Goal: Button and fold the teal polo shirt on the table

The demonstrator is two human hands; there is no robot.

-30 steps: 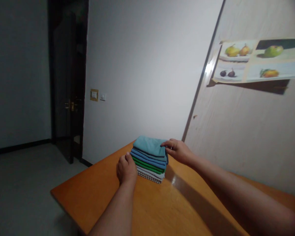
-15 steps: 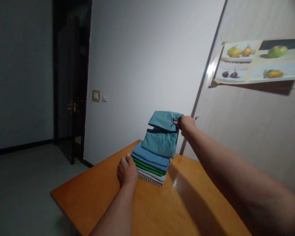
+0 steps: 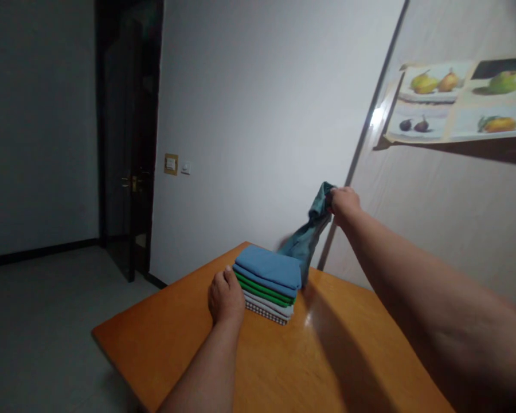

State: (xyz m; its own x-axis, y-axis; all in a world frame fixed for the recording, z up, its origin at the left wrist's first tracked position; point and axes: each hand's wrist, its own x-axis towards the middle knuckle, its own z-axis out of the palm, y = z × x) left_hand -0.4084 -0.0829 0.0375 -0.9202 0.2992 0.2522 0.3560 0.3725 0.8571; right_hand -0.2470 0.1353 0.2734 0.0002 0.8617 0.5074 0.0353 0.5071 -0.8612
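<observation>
My right hand [image 3: 345, 205] is closed on a teal folded cloth [image 3: 307, 241], held up behind and to the right of the stack. The teal cloth is bunched at the grip, and its lower part hangs down past the stack's back right corner. My left hand [image 3: 226, 297] is closed against the left side of a stack of folded cloths [image 3: 266, 268], its fingers partly hidden. Blue cloth lies on top, with green, light grey and a dark-and-white checked layer below. The stack lies flat on the table.
An orange-brown wooden table [image 3: 189, 321] reaches to the pale wall [image 3: 249, 115]. A fruit poster [image 3: 460, 103] hangs at the right. Light switches [image 3: 171, 164] are on the wall, beside a dark doorway [image 3: 129, 137] with a door handle.
My right hand has drawn the teal cloth up and right, off the top of the stack, uncovering the blue cloth. My left hand has stayed at the stack's side.
</observation>
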